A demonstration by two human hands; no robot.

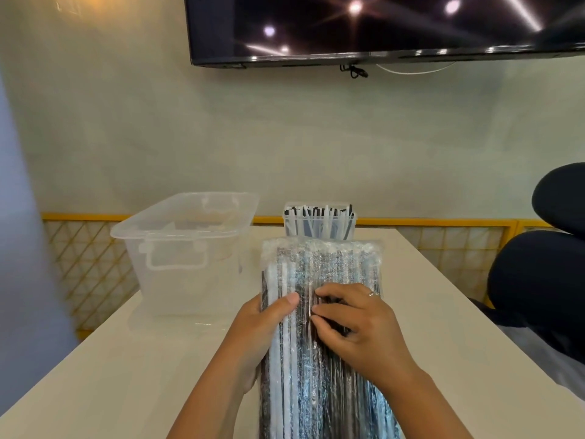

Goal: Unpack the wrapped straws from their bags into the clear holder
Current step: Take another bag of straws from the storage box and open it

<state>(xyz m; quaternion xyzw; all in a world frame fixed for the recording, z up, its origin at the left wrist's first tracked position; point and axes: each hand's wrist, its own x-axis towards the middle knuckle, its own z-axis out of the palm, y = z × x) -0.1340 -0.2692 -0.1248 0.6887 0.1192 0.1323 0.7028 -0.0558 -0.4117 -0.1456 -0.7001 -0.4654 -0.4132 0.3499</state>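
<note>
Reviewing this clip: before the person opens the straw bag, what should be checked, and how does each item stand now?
1. Grip of the left hand on the straw bag: ok, thumb across its front.
2. Pinch of the right hand on the bag's front: ok.
3. Bag opened: not ok, no opening visible.
4. Upright clear holder behind the bag: ok.
5. Room left in the holder: cannot tell.
</note>
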